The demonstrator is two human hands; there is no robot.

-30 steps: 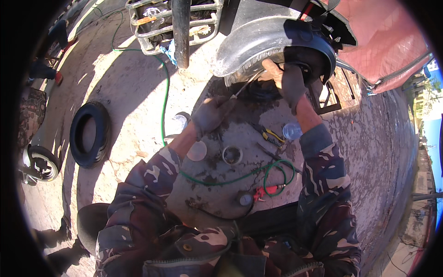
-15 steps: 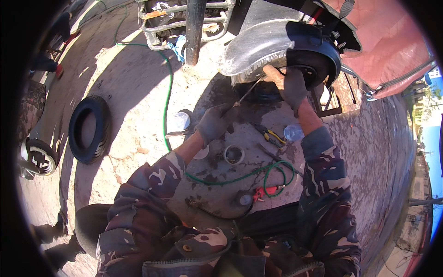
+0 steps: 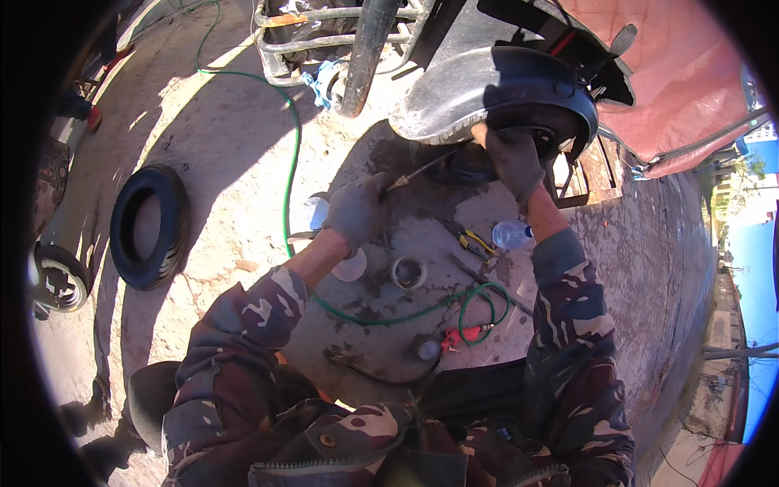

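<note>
Both my hands wear dark gloves with some fingertips bare. My left hand (image 3: 359, 209) is closed around the handle end of a thin metal rod (image 3: 428, 168). The rod slants up and right, and its far end meets a dark tire (image 3: 471, 169). This tire sits on a wheel under a dusty black fender (image 3: 454, 97), whose shadow hides much of it. At the tire's upper edge, my right hand (image 3: 514, 161) has its fingers bent over the rubber, near the rod's far end. The contact under those fingers is partly hidden.
Pliers (image 3: 475, 242), a clear plastic bottle (image 3: 511, 235), a round container (image 3: 409, 273) and a green hose (image 3: 389, 321) with a red inflator (image 3: 458, 337) lie between my arms. Left lies a loose tire (image 3: 148, 227). A metal rack (image 3: 324, 36) stands ahead; a red cover (image 3: 673, 81) hangs right.
My left hand has drawn back a little, left and down, with the rod. The right hand stays at the tire, its fingers bent further over the edge. The view has shifted slightly.
</note>
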